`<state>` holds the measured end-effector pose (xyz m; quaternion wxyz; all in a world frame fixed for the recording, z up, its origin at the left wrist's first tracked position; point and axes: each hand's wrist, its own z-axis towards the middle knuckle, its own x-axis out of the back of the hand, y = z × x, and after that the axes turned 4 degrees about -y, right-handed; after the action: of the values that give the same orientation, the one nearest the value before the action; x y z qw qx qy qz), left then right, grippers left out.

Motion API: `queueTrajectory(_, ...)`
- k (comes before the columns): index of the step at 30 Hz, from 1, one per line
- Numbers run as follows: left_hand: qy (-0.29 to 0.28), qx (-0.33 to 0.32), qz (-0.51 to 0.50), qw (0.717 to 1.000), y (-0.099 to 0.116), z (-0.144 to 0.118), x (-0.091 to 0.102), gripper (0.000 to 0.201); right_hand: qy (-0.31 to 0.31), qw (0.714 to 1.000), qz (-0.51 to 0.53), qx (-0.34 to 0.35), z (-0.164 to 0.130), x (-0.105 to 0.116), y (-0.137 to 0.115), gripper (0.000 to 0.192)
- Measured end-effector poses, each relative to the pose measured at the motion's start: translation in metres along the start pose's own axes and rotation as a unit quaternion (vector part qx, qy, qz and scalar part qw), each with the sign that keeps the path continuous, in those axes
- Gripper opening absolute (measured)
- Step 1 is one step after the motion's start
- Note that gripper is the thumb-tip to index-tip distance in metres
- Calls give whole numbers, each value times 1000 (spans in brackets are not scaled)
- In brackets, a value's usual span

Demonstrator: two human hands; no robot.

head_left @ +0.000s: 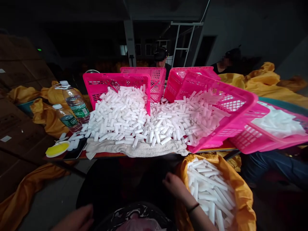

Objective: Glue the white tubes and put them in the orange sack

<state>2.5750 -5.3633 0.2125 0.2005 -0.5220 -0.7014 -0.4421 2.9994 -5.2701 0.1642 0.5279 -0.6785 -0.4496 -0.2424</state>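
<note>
Tubes (pixel 117 112) heaped on table (pixel 225 147); right hand (pixel 176 185) curled beside sack (pixel 246 195), left hand (pixel 83 218) blurred, cannot tell whether gripping anything. Seems between handfuls, probably calling next for reaching up to tubes.

- Open gap here between my left hand (pixel 83 218) and right hand (pixel 175 183)!
- Ahead, heaped short white tubes (pixel 115 115) block the way, bright-pink perforated plastic baskets (pixel 174 86) walling them behind.
- Rightward, a bulging orange sack (pixel 246 199) crowds me.
</note>
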Motion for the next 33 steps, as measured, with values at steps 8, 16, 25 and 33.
queueTrajectory(8,161,-295,31,941,116,31,107,23,195,946,-218,136,66,121,-47,41)
queueTrajectory(16,360,-322,-26,875,96,107,109,18,125,911,-332,210,89,127,-45,32)
queueTrajectory(25,542,-320,116,768,70,206,97,37,296,926,-105,208,134,194,-71,23)
queueTrajectory(33,502,-302,70,807,52,236,95,33,100,975,-200,5,288,356,-139,27)
